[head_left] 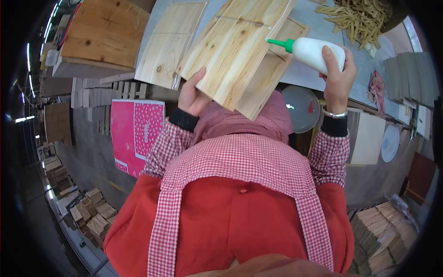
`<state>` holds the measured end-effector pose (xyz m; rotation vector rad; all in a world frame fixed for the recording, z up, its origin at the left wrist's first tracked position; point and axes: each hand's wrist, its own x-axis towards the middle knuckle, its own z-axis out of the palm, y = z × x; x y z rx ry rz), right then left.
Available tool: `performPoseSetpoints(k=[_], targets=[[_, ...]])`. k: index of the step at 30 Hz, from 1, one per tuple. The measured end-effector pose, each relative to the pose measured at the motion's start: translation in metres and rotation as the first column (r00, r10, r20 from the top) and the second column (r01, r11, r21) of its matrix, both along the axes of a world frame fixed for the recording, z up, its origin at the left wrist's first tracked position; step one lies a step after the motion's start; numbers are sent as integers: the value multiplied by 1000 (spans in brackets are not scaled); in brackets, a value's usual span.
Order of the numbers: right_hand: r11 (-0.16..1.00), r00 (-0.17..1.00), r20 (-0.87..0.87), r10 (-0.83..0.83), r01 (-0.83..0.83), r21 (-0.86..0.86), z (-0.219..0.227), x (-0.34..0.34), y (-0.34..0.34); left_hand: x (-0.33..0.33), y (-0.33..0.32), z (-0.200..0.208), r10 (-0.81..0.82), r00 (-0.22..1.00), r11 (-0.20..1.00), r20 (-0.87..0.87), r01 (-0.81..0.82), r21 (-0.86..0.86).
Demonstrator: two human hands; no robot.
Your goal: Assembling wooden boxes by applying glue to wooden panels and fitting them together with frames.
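The left hand (193, 94) grips the board (230, 55) by its near left edge, half closed; the thumb seems to lie over the top face, and the other fingers are partly lost from my sight underneath; the board sits tilted in front of the person's middle, its near end out over the apron (240, 152). To the right of the board, the right hand (339, 71) is wrapped around a white bottle (318, 54), the thumb laid along it and the fingers closed about its base; the bottle lies nearly level, its green nozzle (279, 44) pointing at the board's right edge; the tip is right at that edge, though I can't tell whether it touches. Beneath the board and showing past its right side is a second panel (258, 90); to its left a paler panel (170, 44) lies on the table (302, 76); beyond its right side is a heap of tan strips (360, 21); farther right, a pink cloth (377, 90); nearer the person, right of the board, a grey basin (302, 113).
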<state>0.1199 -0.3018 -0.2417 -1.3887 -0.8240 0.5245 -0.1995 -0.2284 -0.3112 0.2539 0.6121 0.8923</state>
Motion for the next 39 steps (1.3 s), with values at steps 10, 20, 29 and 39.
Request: performPoseSetpoints(k=[10, 20, 29, 39], targets=[[971, 963, 140, 229, -235, 31, 11, -52, -33, 9, 32, 15, -23, 999, 992, 28, 19, 123], [958, 927, 275, 255, -281, 56, 7, -66, -26, 7, 47, 12, 0, 997, 991, 78, -11, 137], [982, 994, -106, -32, 51, 181, -5, -51, -24, -24, 45, 27, 240, 968, 910, 74, -251, 330], [958, 941, -302, -152, 215, 190, -6, -40, -18, -32, 181, 182, 282, 953, 681, 109, -279, 677]])
